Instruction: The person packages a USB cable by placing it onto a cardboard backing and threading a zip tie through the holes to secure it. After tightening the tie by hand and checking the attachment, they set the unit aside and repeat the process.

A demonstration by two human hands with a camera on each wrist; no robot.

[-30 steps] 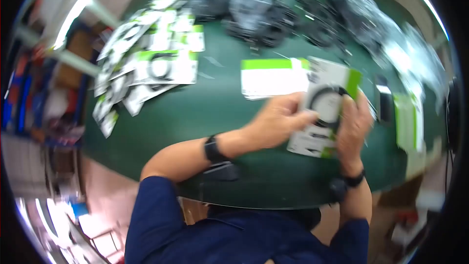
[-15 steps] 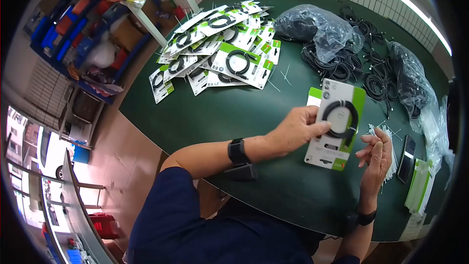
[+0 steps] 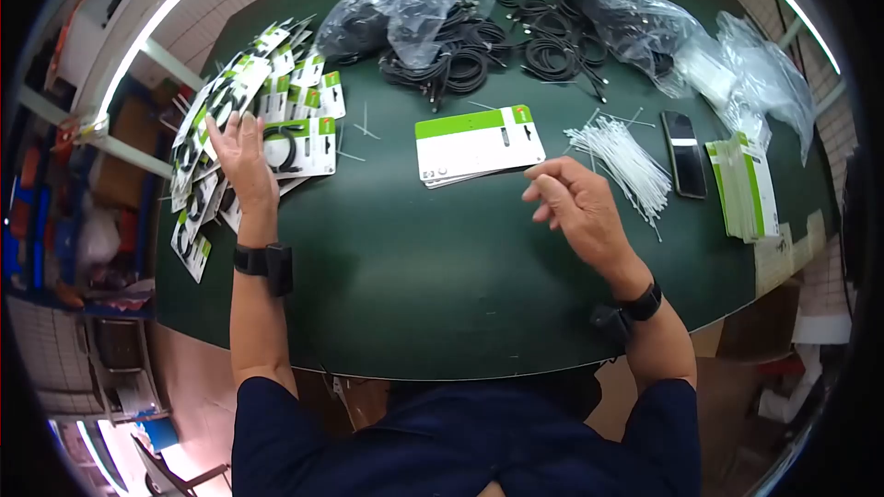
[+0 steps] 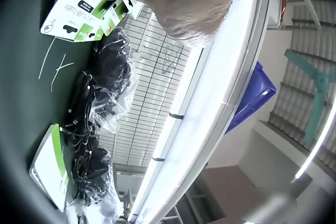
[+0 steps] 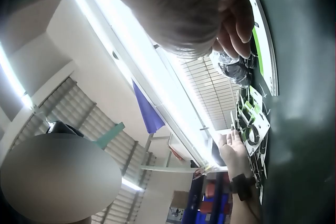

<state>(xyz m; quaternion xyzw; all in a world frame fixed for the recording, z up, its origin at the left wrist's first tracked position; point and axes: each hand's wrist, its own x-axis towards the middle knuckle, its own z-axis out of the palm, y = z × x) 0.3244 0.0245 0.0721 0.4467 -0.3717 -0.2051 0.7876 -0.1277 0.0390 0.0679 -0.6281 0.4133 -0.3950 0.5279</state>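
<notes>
My spread left hand point(image 3: 244, 166) could nudge heaped cards point(image 3: 315, 149) off the table's point(image 3: 414, 304) left edge; my loose right hand point(image 3: 587, 213) holds nothing.

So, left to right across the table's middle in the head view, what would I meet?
Heap of carded cables, small stack of green-and-white cards, pile of white cable ties, phone, bundle of green-edged cards.

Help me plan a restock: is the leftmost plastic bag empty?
Not empty: the bag bulges, and black cables show through its clear plastic. How full it is, I cannot tell.
</notes>
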